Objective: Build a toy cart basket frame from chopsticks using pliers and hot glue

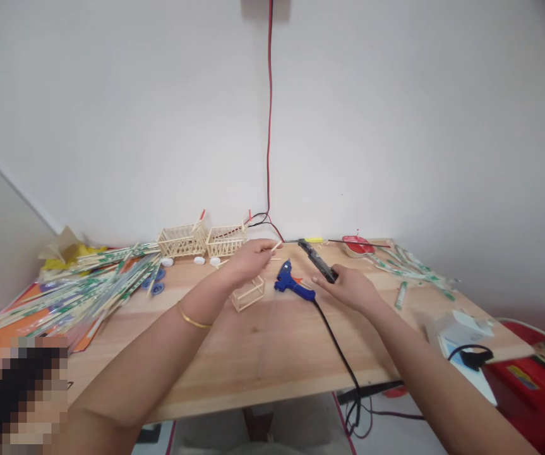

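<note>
My left hand (256, 258) is closed on a short thin wooden stick (276, 246), held above the back of the table. My right hand (350, 287) grips a long dark hand tool (318, 260) with a grey-black body; its exact kind is not clear. Between the hands a blue glue gun (295, 284) lies on the wood, its black cord running off the front edge. Under my left wrist stands a small open box frame of sticks (249, 294), partly hidden. Behind it are two stick-built carts (182, 240), with white wheels (199, 260) and red-tipped handles.
Bundles of wrapped sticks (111, 281) and blue wheels (158, 288) cover the left side. A red bowl (358, 245) and wrappers (414, 272) lie at the back right. White boxes (464, 327) with a black plug are at the right edge. A person shows at lower left.
</note>
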